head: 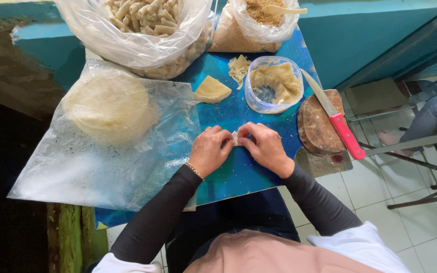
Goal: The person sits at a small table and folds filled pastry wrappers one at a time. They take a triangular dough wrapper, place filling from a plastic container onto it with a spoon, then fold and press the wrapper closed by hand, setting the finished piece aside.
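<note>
My left hand (209,150) and my right hand (264,146) meet on the blue table (238,172), fingertips pinching a small pale piece of wrapper dough (235,137) between them. Most of that piece is hidden under my fingers. Just beyond my hands stands a clear plastic tub (273,84) with beige filling paste. A folded yellowish wrapper sheet (211,90) and some wrapper scraps (238,68) lie to the tub's left.
A stack of round wrappers in a clear plastic bag (108,119) covers the table's left. Big bags of rolled pieces (147,30) and crumbs (256,25) stand at the back. A pink-handled knife (336,120) rests on a round wooden board (317,126) at right. Another person's leg (433,119) is far right.
</note>
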